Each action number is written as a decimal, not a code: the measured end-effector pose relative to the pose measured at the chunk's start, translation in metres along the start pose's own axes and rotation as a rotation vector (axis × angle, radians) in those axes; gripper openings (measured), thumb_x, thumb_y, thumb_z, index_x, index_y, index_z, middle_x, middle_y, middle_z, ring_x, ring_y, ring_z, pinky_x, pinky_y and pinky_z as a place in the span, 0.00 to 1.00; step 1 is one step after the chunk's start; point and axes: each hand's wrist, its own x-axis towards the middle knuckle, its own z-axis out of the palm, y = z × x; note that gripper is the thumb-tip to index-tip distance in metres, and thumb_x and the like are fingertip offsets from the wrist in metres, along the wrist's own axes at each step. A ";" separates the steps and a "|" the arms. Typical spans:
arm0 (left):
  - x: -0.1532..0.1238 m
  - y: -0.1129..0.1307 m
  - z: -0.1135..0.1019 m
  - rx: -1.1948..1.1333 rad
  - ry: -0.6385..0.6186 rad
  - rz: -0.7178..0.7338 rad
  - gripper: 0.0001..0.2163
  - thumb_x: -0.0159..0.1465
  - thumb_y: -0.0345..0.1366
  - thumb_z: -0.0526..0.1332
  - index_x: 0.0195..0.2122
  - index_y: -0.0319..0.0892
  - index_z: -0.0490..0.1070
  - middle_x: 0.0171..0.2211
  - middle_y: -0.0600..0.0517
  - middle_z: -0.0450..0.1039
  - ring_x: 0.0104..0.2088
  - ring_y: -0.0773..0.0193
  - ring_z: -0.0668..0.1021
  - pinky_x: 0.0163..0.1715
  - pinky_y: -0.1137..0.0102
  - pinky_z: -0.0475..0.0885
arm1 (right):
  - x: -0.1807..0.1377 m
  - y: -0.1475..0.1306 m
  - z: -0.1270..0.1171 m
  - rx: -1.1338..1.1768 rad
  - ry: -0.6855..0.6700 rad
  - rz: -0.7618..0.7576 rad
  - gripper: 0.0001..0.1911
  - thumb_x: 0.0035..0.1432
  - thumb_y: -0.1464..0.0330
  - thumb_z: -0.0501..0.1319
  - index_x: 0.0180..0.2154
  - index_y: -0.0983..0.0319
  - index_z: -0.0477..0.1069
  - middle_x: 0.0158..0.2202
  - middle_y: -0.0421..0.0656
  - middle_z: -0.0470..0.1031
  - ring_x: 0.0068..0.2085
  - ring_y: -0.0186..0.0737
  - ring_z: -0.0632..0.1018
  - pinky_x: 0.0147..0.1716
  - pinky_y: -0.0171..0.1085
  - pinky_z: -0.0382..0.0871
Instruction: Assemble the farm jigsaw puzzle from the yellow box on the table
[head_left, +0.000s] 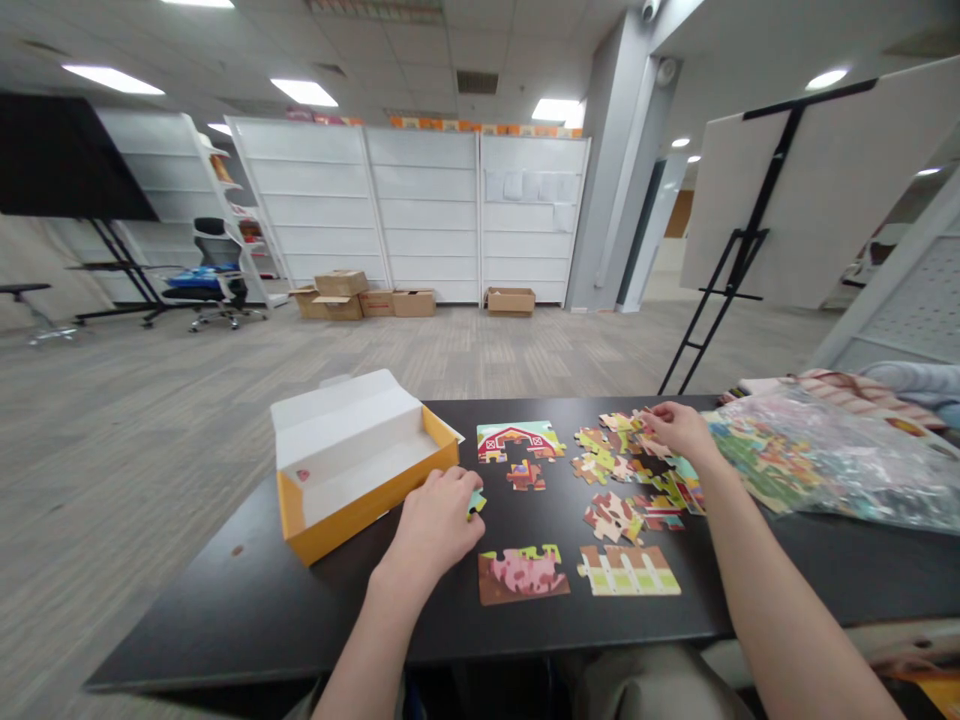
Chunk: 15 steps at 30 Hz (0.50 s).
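One puzzle piece [476, 502] is pinched in my left grip [441, 512]. My right grip [682, 432] is at the pile [598, 463], hold unclear.

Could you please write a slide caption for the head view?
Left hand holding a puzzle piece beside an open box, right hand at loose pieces.

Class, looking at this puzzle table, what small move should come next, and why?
Perhaps slide the loose brown section up toward the barn section: it sits just below a gap in the barn's lower edge, though whether it fits I cannot tell.
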 end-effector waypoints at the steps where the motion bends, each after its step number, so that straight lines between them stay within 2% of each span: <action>1: -0.001 -0.002 0.000 0.010 -0.009 -0.006 0.16 0.58 0.30 0.59 0.47 0.47 0.74 0.50 0.48 0.77 0.49 0.51 0.77 0.41 0.61 0.75 | 0.000 0.002 -0.001 -0.002 0.038 0.033 0.19 0.60 0.57 0.58 0.40 0.64 0.78 0.38 0.51 0.82 0.38 0.48 0.81 0.34 0.38 0.69; 4: -0.003 -0.005 0.000 0.033 -0.033 -0.029 0.15 0.59 0.31 0.59 0.48 0.47 0.74 0.49 0.47 0.77 0.49 0.51 0.77 0.41 0.62 0.74 | 0.001 0.012 -0.006 -0.083 0.111 0.157 0.19 0.61 0.61 0.56 0.46 0.64 0.77 0.43 0.54 0.82 0.43 0.51 0.81 0.37 0.40 0.70; 8: -0.004 -0.009 0.000 0.052 -0.049 -0.074 0.14 0.61 0.33 0.58 0.48 0.47 0.74 0.49 0.46 0.77 0.49 0.50 0.78 0.41 0.61 0.74 | 0.002 0.025 -0.009 -0.174 0.049 0.270 0.19 0.56 0.67 0.59 0.49 0.62 0.77 0.46 0.56 0.81 0.46 0.55 0.81 0.39 0.43 0.72; 13: -0.003 -0.009 -0.001 0.030 -0.041 -0.059 0.15 0.61 0.33 0.58 0.49 0.47 0.74 0.50 0.47 0.76 0.49 0.51 0.78 0.43 0.60 0.74 | 0.002 0.035 -0.006 -0.227 -0.007 0.279 0.23 0.49 0.72 0.61 0.49 0.62 0.79 0.49 0.58 0.80 0.49 0.60 0.80 0.42 0.47 0.73; 15: -0.003 -0.007 -0.001 0.012 -0.029 -0.039 0.15 0.61 0.33 0.58 0.50 0.47 0.73 0.50 0.48 0.76 0.49 0.52 0.78 0.44 0.61 0.74 | 0.001 0.038 -0.004 -0.229 0.005 0.211 0.22 0.50 0.71 0.61 0.48 0.65 0.79 0.49 0.63 0.79 0.49 0.63 0.79 0.42 0.51 0.73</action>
